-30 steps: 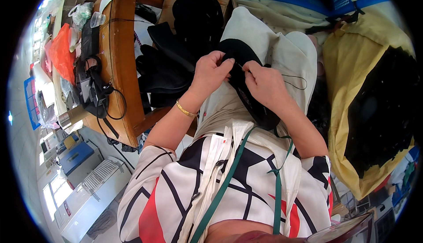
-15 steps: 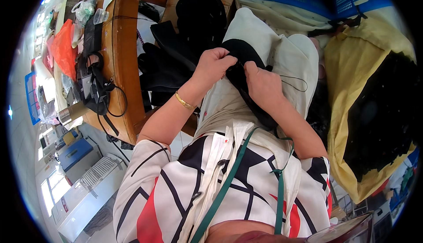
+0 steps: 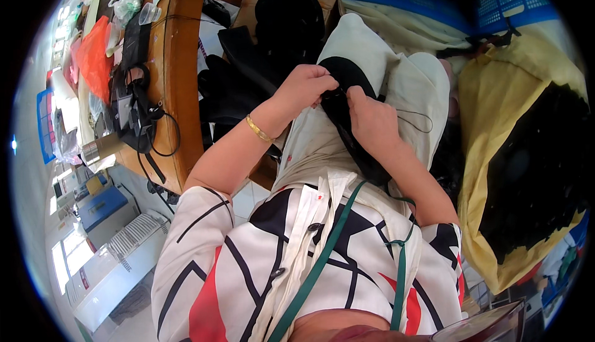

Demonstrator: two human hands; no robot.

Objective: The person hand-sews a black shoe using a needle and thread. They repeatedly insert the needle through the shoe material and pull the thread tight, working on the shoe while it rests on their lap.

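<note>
Pale floor (image 3: 245,198) shows in a small patch past the left forearm, in a cluttered workroom where a person sits bent over their lap. Both hands meet above the thighs, near each other over one long black piece (image 3: 347,75) with a rounded far end. The left hand (image 3: 305,91) pinches its edge between thumb and bent fingers; a gold bracelet (image 3: 258,129) circles that wrist. The right hand (image 3: 373,119) has its thumb and forefinger brought close at the same edge, though whether they grip the piece or something thin cannot be told. Just beyond the right hand, a dark thread (image 3: 431,122) loops over the cream cloth (image 3: 356,38) covering the legs. Further out on the left lie more black pieces (image 3: 238,85), near a wooden table (image 3: 176,63) and a cardboard box (image 3: 249,12). On the right stands a yellow sack (image 3: 480,137) with dark contents. Blue plastic baskets (image 3: 524,1) line the far edge.
</note>
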